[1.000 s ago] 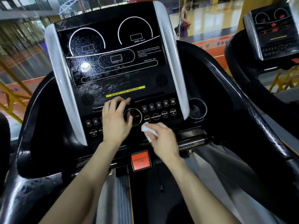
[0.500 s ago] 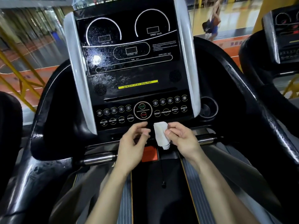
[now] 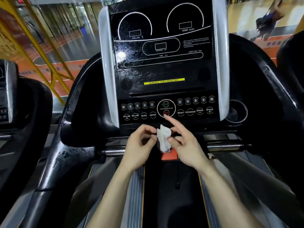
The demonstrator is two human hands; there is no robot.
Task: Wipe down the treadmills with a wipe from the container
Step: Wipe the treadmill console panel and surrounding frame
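Wipe (image 3: 163,139): white, crumpled, hanging in a loose fold just below the treadmill console (image 3: 164,89), orange tab (image 3: 169,156) at its 6 o'clock. Left hand (image 3: 139,145) fingers pinch its 9 o'clock edge. Right hand (image 3: 185,145) fingers pinch the 3 o'clock edge, index finger straight.

One wipe (image 3: 162,139), one left hand (image 3: 139,146), one right hand (image 3: 187,145), two treadmill consoles (image 3: 164,71) (image 3: 7,89)

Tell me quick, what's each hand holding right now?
Left hand: pinches the left edge of the crumpled white wipe.
Right hand: pinches the same wipe, index finger straight.
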